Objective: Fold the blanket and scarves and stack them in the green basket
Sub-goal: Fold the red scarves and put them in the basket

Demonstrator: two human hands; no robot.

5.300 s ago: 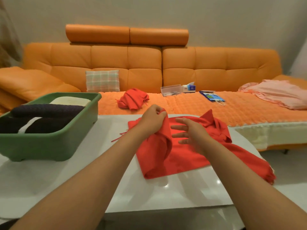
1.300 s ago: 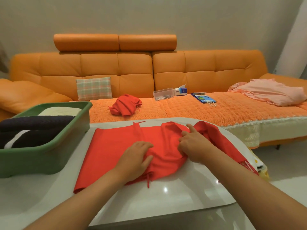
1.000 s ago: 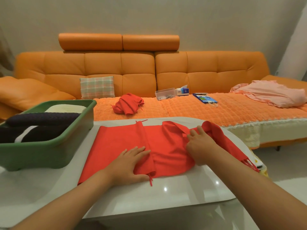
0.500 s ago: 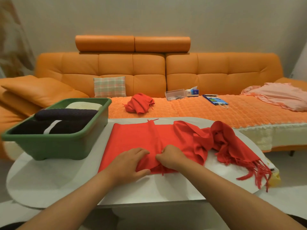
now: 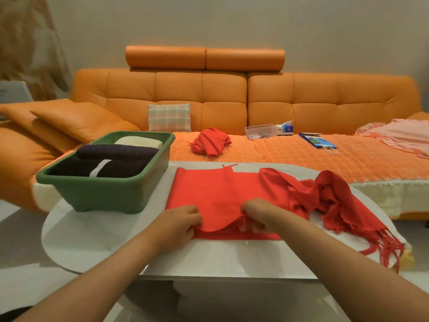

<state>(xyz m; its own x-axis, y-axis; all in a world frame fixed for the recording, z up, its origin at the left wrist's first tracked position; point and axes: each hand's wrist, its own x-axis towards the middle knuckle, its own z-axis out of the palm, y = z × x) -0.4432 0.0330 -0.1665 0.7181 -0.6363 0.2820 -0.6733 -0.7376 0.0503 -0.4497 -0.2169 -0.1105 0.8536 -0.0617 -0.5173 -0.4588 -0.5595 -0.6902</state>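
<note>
head-worn view, forward-down, close over table (image 5: 97,238)

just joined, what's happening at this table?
A person is folding a red scarf on the white table. The left hand and right hand both grip its near edge, and its right end lies bunched. The green basket holds folded dark pieces and a cream one. A crumpled scarf and a pink blanket lie on the sofa.

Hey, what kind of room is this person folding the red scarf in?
Most likely a home living room: a long orange sofa with a plaid cushion stands behind the low white table, and a tissue box lies on the seat.
</note>
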